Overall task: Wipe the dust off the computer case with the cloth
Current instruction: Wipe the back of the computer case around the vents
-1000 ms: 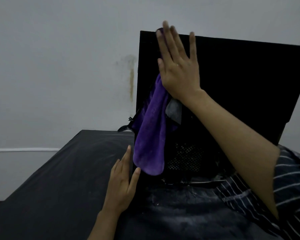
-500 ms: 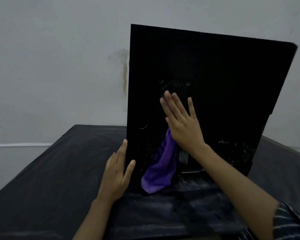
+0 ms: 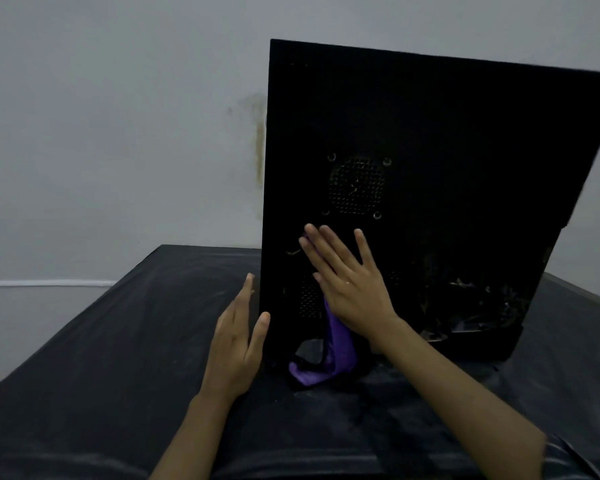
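The computer case (image 3: 430, 174) stands upright on the dark-covered table (image 3: 101, 358), its black perforated side panel facing me, and I am in the middle of wiping it. My right hand (image 3: 347, 285) lies flat on the lower left part of that panel, fingers straight and spread, pressing the purple cloth (image 3: 329, 355) against the metal; most of the cloth hangs out below my palm and its tail bunches on the table at the foot of the case. My left hand (image 3: 236, 344) is open too, fingers straight, set against the near left edge of the case low down, which I judge is there to brace it while I rub. How much is clean I cannot truly tell: the panel is too dark to show dust, though pale smears of it lie on the table in front of the case. The round vent (image 3: 356, 186) sits just above my fingertips, and I reckon the wide right side of the panel and the cluttered lower right corner are left to do, along with whatever faces are turned away from me.
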